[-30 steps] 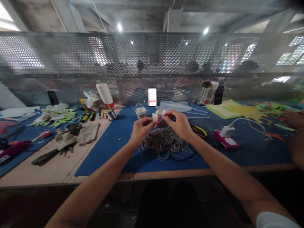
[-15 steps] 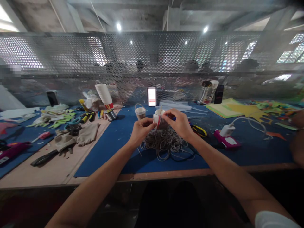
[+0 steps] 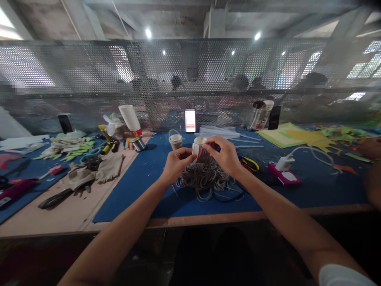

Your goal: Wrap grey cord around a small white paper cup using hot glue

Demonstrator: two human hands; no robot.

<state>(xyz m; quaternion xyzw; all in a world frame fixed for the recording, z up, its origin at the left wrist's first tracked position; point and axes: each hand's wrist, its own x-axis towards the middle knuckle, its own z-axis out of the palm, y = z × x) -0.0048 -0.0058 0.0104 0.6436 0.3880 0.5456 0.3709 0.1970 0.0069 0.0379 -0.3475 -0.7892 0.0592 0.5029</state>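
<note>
- Nearest my remote view, the front edge of the desk (image 3: pixel 205 221) runs below both forearms, with a blue mat (image 3: pixel 127 194) laid over it, probably to guard the surface.
- On the mat, a loose heap of grey cord (image 3: pixel 204 176) lies under the hands, apparently so strands stay within easy reach.
- Just above that heap I see the small paper cup (image 3: pixel 195 149), tipped on its side, its white end with a red band facing left and its greyish body to the right.
- My left hand (image 3: pixel 176 163) pinches that white end, thumb and fingers closed on it, which I take as a steadying hold.
- My right hand (image 3: pixel 224 154) has its grip drawn in at the cup's greyish side; I cannot tell whether it also nips a strand.
- Right of the heap, yellow-handled pliers (image 3: pixel 249 163) lie close by, handy for that side.
- Farther back, a small handled cup (image 3: pixel 176 141) stands upright, out of the hands' way.
- Beyond it, a bright phone (image 3: pixel 190 121) stands before the perforated screen (image 3: pixel 190 71), seemingly propped for viewing.
</note>
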